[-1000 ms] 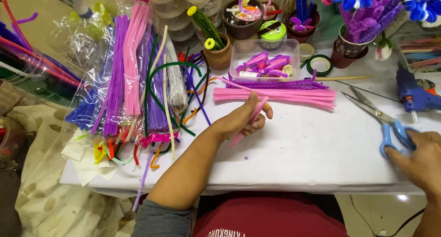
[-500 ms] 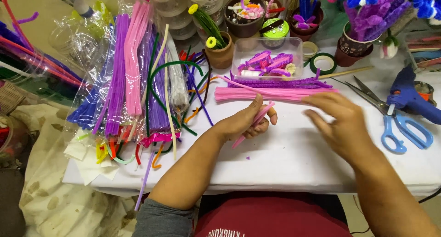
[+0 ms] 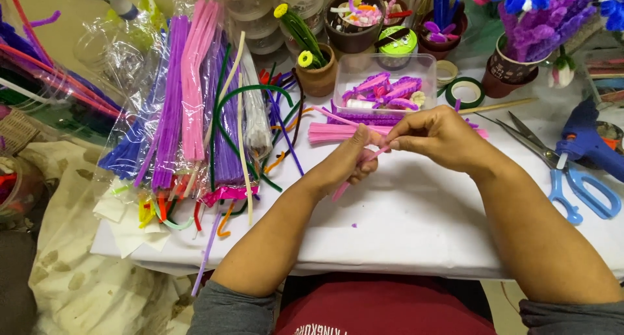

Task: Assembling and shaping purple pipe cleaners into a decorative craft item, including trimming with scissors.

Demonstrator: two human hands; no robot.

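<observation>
1. White table [image 3: 422, 224]: pipe-cleaner bundles [image 3: 188, 107] far left, blue scissors [image 3: 575, 192] right.
2. Left hand [image 3: 348, 163], right hand [image 3: 442, 137]: meet at centre, fingers closed on pink pipe cleaner [image 3: 354, 174].
3. The cleaner slants down toward the near left, above the table.

Blue-handled scissors [image 3: 572, 185] and blue glue gun [image 3: 588, 143] near the desk's [image 3: 416, 224] right edge, bagged pipe cleaners [image 3: 188, 107] at left, clear box [image 3: 385, 81], tape rolls [image 3: 464, 92] along the far edge.
</observation>
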